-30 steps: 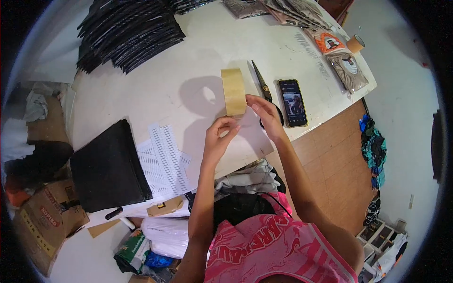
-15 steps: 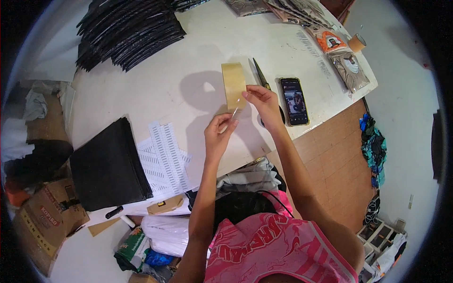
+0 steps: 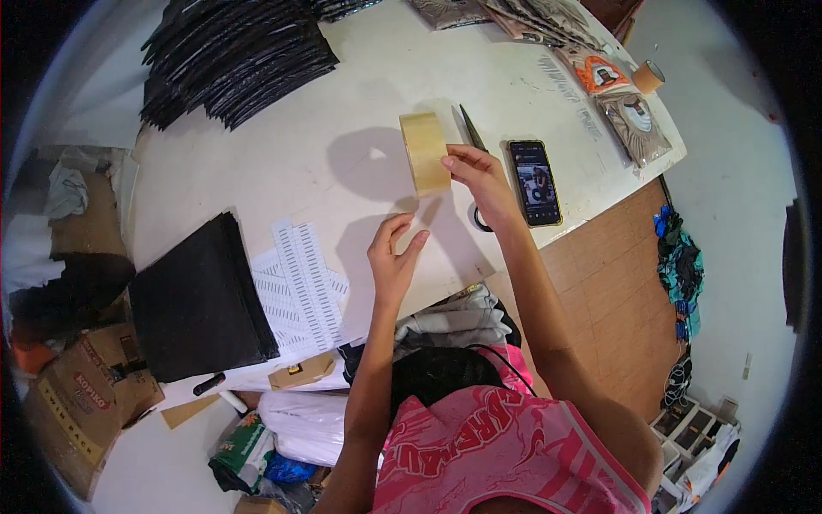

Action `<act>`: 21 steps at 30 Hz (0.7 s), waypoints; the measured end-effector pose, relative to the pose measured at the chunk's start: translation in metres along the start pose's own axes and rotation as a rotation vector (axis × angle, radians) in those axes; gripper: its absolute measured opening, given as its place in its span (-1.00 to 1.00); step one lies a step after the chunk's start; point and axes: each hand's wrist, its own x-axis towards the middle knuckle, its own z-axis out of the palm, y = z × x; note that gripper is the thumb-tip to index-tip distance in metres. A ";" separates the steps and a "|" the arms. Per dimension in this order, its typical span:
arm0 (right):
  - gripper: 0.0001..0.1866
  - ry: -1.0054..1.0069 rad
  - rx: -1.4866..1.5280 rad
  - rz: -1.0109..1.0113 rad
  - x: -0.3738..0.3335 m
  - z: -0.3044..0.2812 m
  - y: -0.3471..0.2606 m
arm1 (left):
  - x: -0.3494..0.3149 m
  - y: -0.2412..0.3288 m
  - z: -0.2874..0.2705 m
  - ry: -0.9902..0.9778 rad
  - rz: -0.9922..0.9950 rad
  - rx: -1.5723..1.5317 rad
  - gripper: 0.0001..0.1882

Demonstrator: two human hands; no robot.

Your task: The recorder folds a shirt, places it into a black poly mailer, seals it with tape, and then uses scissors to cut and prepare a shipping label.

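Observation:
My right hand (image 3: 483, 182) grips a wide roll of clear yellowish packing tape (image 3: 423, 154) by its right side, thumb on the face. The roll is held over the white table (image 3: 360, 94) and casts a shadow to its left. Below and left of it, my left hand (image 3: 393, 261) is open, thumb and fingers apart, with nothing visible between them. Scissors (image 3: 471, 128) lie on the table behind my right hand, which hides their middle. Just right of that hand is a phone (image 3: 534, 184) with its screen lit.
Black plastic mailers (image 3: 231, 64) are stacked at the far left. Nearer lie a black flat stack (image 3: 201, 300) and printed white sheets (image 3: 300, 287). Packaged beige garments (image 3: 632, 128) and another tape roll (image 3: 648, 77) sit by the right edge. A cardboard box (image 3: 90, 390) stands lower left.
My left hand has come off the strip at the tape roll's lower edge and moved slightly down and left, its fingers parting. The roll, still in my right hand, has shifted slightly.

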 end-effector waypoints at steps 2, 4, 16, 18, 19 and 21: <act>-0.60 -0.024 0.075 -0.005 0.002 -0.005 0.003 | 0.003 0.003 0.003 -0.009 -0.001 -0.001 -0.61; -0.59 -0.046 0.109 -0.011 0.002 -0.007 0.002 | 0.008 0.008 0.005 0.021 -0.051 0.005 -0.53; -0.53 -0.111 0.165 -0.071 -0.002 0.000 -0.003 | 0.048 0.003 0.019 -0.123 0.003 0.077 -0.42; -0.54 -0.115 0.173 -0.062 0.000 0.001 -0.003 | 0.051 0.000 0.016 -0.122 0.001 0.056 -0.45; -0.54 -0.111 0.162 -0.056 0.001 0.001 -0.003 | 0.053 -0.001 0.016 -0.126 0.002 0.032 -0.48; -0.54 -0.107 0.151 -0.048 0.003 0.000 -0.002 | 0.053 -0.003 0.017 -0.115 0.011 0.038 -0.51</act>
